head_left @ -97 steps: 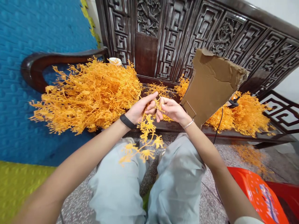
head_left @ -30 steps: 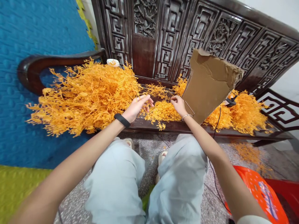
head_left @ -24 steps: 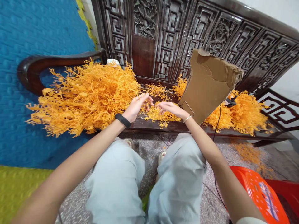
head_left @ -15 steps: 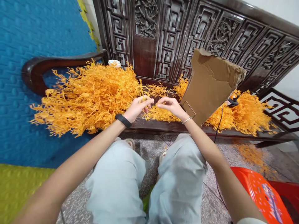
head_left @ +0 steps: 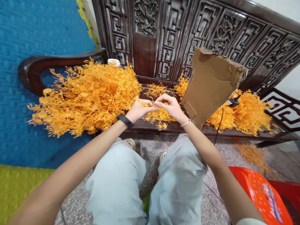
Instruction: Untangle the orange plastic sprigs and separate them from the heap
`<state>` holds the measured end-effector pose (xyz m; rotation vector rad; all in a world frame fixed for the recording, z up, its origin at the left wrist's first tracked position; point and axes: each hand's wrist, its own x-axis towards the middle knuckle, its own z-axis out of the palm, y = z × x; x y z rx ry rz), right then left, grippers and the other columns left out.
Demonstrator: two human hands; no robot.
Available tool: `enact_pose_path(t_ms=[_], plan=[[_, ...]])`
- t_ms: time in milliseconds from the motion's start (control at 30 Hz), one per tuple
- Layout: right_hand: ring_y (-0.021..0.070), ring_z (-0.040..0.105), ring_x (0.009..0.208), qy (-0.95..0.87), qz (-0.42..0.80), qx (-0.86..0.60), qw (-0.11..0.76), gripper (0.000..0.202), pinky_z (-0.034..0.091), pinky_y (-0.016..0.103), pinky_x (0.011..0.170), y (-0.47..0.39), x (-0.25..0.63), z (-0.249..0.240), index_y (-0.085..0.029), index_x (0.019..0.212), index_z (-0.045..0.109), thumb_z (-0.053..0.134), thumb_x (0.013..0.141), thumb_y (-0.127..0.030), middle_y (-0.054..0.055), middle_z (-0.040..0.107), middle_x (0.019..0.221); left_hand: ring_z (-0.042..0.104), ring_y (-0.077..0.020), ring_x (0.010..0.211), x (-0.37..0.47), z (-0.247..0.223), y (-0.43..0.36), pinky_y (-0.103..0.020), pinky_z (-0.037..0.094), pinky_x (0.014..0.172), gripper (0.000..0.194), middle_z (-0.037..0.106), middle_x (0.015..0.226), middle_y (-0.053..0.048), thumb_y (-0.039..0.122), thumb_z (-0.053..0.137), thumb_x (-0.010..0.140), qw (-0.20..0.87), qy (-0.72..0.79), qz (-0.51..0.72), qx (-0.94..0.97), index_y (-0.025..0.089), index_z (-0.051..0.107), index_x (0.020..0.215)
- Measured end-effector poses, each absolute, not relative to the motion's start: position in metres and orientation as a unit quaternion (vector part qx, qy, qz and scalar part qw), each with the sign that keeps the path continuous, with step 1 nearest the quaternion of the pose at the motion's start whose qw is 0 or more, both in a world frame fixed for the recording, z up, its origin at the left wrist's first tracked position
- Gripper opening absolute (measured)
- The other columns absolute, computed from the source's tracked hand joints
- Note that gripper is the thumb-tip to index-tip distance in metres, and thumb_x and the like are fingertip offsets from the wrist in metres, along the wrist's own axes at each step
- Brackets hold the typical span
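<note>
My left hand [head_left: 142,108] is closed on a thin orange plastic sprig [head_left: 138,100], part of which pokes up above the knuckles. Its fingertips meet those of my right hand [head_left: 169,106], which is pinched around another part of the sprig between the two hands; the fingers hide most of it. Left of my hands rises a big heap of branching orange plastic sprigs [head_left: 93,97]. Beneath and behind my hands, a smaller pile of orange pieces [head_left: 161,115] lies on the dark wooden bench [head_left: 150,126]. One small piece hangs over the bench's front edge.
A brown cardboard sheet [head_left: 211,81] leans upright right of my hands, a bent wire at its lower left. Behind it are more orange sprigs [head_left: 250,112] and a black clip with a cable. A white cup [head_left: 114,62] stands behind the left heap. A red stool [head_left: 257,193] is at lower right.
My hands have come together so their fingertips touch. The sprig in my left hand has tilted lower, and a small orange piece now shows at the bench's front edge.
</note>
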<state>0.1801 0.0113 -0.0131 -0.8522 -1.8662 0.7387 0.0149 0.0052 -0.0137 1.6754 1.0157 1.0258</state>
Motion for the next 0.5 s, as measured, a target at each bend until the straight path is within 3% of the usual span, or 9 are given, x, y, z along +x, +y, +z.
enact_pose_path(t_ms=[167, 367, 500], plan=[[0.0115, 0.050, 0.069, -0.747, 0.333, -0.347, 0.459, 0.034, 0.041, 0.026, 0.068, 0.0135, 0.1857, -0.0132, -0.017, 0.074, 0.055, 0.060, 0.077, -0.051, 0.000, 0.055, 0.072, 0.028, -0.0057, 0.046, 0.0134, -0.0086, 0.0024, -0.024, 0.021, 0.049, 0.031, 0.037, 0.049, 0.006, 0.038, 0.069, 0.063, 0.434, 0.421, 0.416, 0.679, 0.016, 0.050, 0.053], [0.0117, 0.050, 0.070, -0.748, 0.360, -0.323, 0.454, 0.035, 0.041, 0.027, 0.070, 0.0139, 0.1827, -0.0165, -0.018, 0.075, 0.052, 0.059, 0.077, -0.052, 0.000, 0.053, 0.073, 0.042, -0.0084, 0.057, 0.0130, -0.0101, 0.0027, -0.024, 0.033, 0.058, 0.020, 0.048, 0.057, 0.004, 0.027, 0.068, 0.060, 0.407, 0.393, 0.403, 0.719, 0.015, 0.053, 0.054], [0.0126, 0.051, 0.072, -0.765, 0.325, -0.321, 0.454, 0.034, 0.042, 0.028, 0.071, 0.0095, 0.1776, -0.0165, -0.018, 0.076, 0.052, 0.056, 0.080, -0.052, 0.001, 0.054, 0.074, 0.047, -0.0108, 0.061, 0.0099, -0.0144, 0.0073, -0.025, 0.038, 0.062, 0.021, 0.055, 0.060, 0.002, 0.033, 0.069, 0.059, 0.428, 0.380, 0.375, 0.729, 0.013, 0.062, 0.061]])
